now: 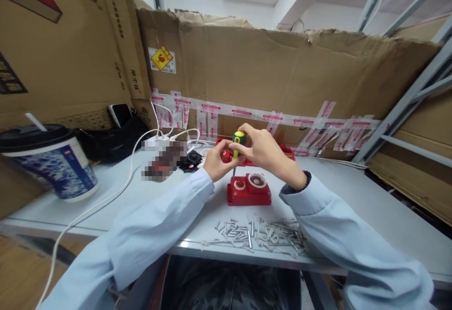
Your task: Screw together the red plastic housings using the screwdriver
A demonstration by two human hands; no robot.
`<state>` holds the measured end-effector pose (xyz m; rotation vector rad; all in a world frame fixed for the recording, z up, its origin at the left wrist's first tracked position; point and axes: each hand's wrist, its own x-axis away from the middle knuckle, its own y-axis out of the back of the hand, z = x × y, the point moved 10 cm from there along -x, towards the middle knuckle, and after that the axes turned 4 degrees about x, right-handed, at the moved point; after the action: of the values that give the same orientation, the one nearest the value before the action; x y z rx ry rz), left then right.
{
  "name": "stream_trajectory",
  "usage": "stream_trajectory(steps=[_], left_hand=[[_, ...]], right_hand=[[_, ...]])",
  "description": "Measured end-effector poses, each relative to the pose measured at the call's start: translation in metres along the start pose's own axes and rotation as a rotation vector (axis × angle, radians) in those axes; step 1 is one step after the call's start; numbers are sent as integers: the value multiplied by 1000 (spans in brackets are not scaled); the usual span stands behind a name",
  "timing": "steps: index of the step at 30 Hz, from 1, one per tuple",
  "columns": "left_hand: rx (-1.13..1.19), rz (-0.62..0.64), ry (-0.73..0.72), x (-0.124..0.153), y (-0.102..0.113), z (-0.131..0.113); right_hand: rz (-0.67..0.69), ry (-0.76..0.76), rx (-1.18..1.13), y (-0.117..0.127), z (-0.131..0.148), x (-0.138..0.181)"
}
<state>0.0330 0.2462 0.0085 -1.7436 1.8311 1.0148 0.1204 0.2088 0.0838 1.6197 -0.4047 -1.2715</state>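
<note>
A screwdriver [239,138] with a green and yellow handle stands upright in the middle of the head view. My right hand [259,150] grips the handle from the right and top. My left hand [221,159] closes around its lower part from the left. The thin shaft points down at the back left corner of a red box-shaped device [250,197], which has a round white-rimmed window and a smaller round red part on top. Whether the tip sits in a screw I cannot tell. Behind my hands are more red devices [287,152], partly covered.
Loose screws and small metal parts [249,237] lie along the table's front edge. On the left stand a lidded paper cup [52,164], a black bag [95,140], a phone [120,114] and a white cable [132,164]. A cardboard wall [247,74] closes the back.
</note>
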Motion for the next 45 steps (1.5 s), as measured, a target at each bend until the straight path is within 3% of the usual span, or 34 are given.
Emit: stream_trajectory(steps=[4,10,16,23,30,36,42,45], left_hand=[[47,-42,10,0,0,5],[191,145,0,4,-19,-5],[90,-6,60,6,-9,12],[67,84,18,6,-13,3],[31,-37,29,8,-5,16],[70,70,8,9,-12,5],[6,3,30,11,-7,4],[53,24,22,11,-9,4]], right_hand=[[-70,-28,81,3,-1,1],[2,107,-105,0,6,7],[-41,-24,71,-1,2,5],[42,109,-158,-6,10,9],[-38,-11,18,-8,1,6],[25,138,-215,-7,11,8],[-69,-10,-36,-2,-7,7],[-51,-7,-41,-3,-7,9]])
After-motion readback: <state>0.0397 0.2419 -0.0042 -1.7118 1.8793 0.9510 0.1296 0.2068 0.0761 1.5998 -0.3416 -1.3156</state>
